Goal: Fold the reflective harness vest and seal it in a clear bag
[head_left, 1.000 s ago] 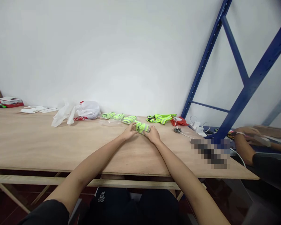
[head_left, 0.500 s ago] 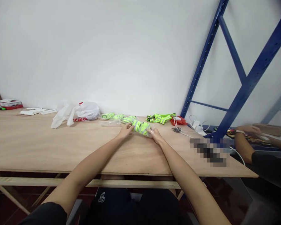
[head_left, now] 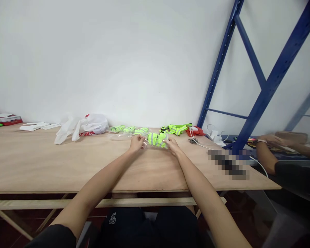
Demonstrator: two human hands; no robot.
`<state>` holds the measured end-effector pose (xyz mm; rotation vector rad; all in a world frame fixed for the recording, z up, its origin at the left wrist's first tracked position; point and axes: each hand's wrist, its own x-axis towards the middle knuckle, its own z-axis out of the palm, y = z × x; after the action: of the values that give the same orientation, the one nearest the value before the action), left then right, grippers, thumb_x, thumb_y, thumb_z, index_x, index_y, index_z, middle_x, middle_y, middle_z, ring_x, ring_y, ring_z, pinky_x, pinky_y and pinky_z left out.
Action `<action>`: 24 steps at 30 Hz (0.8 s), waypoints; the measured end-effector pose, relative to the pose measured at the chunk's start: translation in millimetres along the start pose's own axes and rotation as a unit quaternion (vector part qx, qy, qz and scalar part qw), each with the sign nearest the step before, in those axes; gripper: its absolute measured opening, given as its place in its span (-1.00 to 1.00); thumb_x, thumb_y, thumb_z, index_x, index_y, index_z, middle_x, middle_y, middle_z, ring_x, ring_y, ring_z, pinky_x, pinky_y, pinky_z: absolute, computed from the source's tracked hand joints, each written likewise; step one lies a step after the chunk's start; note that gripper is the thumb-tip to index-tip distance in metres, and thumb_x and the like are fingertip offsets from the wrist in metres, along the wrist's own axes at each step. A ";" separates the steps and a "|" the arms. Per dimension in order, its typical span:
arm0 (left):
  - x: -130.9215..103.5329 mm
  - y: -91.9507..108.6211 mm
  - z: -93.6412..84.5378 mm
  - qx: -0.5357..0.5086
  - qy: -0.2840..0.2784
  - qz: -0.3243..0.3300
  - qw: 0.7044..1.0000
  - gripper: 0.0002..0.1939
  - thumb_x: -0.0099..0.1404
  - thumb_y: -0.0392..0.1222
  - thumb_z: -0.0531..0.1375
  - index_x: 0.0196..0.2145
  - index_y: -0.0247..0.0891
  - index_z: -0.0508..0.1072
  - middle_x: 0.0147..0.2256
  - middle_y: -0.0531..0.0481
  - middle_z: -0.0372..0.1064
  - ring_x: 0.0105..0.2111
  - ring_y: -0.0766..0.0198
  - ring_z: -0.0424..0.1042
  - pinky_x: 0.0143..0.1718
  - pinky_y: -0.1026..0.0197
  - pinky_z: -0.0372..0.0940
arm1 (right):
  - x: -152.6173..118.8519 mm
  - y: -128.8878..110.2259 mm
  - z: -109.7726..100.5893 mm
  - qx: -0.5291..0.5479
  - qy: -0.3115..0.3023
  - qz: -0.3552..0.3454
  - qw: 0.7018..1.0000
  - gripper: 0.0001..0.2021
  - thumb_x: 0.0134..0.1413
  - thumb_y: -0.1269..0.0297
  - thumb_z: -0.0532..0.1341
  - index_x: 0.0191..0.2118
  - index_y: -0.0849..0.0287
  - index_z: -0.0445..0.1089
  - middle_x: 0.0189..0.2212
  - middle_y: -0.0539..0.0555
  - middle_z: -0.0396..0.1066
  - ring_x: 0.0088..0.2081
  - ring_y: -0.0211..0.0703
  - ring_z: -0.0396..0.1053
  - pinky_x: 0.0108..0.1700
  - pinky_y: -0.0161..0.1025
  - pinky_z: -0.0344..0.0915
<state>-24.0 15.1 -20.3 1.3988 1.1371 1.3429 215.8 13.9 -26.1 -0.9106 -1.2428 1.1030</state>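
Between my hands is a clear plastic bag with a folded neon-yellow reflective strap (head_left: 157,140) inside, held just above the wooden table (head_left: 155,172). My left hand (head_left: 136,143) is closed on the bag's left end, and my right hand (head_left: 173,146) pinches its right end. Behind my left hand, several similar bagged reflective straps (head_left: 129,129) lie in a row near the wall. A loose neon-yellow reflective strap (head_left: 176,129) lies unbagged beyond my right hand. Flat clear plastic (head_left: 120,136) rests in front of the bagged row.
Farther left are a white plastic bag (head_left: 94,124), white papers (head_left: 33,126) and a red-white box (head_left: 7,119). Cables and chargers (head_left: 215,135), a red bag (head_left: 197,131) and a blue metal frame (head_left: 257,100) stand right. Another person's arm (head_left: 267,155) reaches in there.
The bagged strap is now more level, its right end raised and the bag drawn out flatter between my hands. My left hand has shifted slightly left. The whole view has turned a little.
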 end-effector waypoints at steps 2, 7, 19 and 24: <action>-3.1 2.0 0.8 -0.004 -0.015 -0.007 1.000 -0.70 0.29 -0.06 0.30 -0.36 -0.27 0.27 -0.35 -0.02 0.48 -0.60 0.37 0.44 -0.60 0.32 0.36 | 1.5 0.6 -2.5 0.012 0.011 -0.001 1.000 -0.67 -0.34 0.29 0.43 -0.30 0.21 0.54 -0.37 0.05 0.59 -0.25 -0.01 0.51 -0.24 -0.22 0.41; -12.5 4.5 -2.5 -0.029 -0.084 -0.030 0.996 -0.61 0.25 0.05 0.33 -0.19 -0.25 0.30 -0.22 -0.11 0.50 -0.47 0.33 0.50 -0.46 0.21 0.47 | 5.3 2.6 -12.1 0.058 0.036 0.001 0.998 -0.73 -0.26 0.28 0.43 -0.32 0.18 0.49 -0.39 0.04 0.58 -0.26 -0.08 0.52 -0.24 -0.27 0.43; -16.8 3.9 -0.1 -0.035 -0.176 -0.047 0.983 -0.48 0.07 0.22 0.40 -0.30 -0.33 0.52 -0.07 -0.31 0.48 -0.12 -0.01 0.53 -0.32 0.13 0.48 | -10.5 3.4 4.9 0.070 -0.079 0.105 0.989 -0.62 -0.21 0.33 0.49 -0.17 0.13 0.49 -0.24 0.10 0.59 -0.22 -0.01 0.56 -0.25 -0.11 0.56; -12.0 5.9 -13.7 -0.031 -0.170 -0.021 0.985 -0.34 -0.02 0.42 0.33 -0.41 -0.34 0.51 -0.12 -0.33 0.50 -0.03 -0.11 0.47 -0.24 0.04 0.48 | -9.1 0.1 2.3 0.075 -0.058 0.085 0.992 -0.57 -0.25 0.36 0.47 -0.14 0.08 0.49 -0.17 0.07 0.58 -0.18 -0.01 0.55 -0.24 -0.15 0.54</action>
<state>-37.4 2.0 -16.5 1.4812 0.8837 1.0492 213.7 5.1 -28.2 -0.8588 -1.1741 1.3816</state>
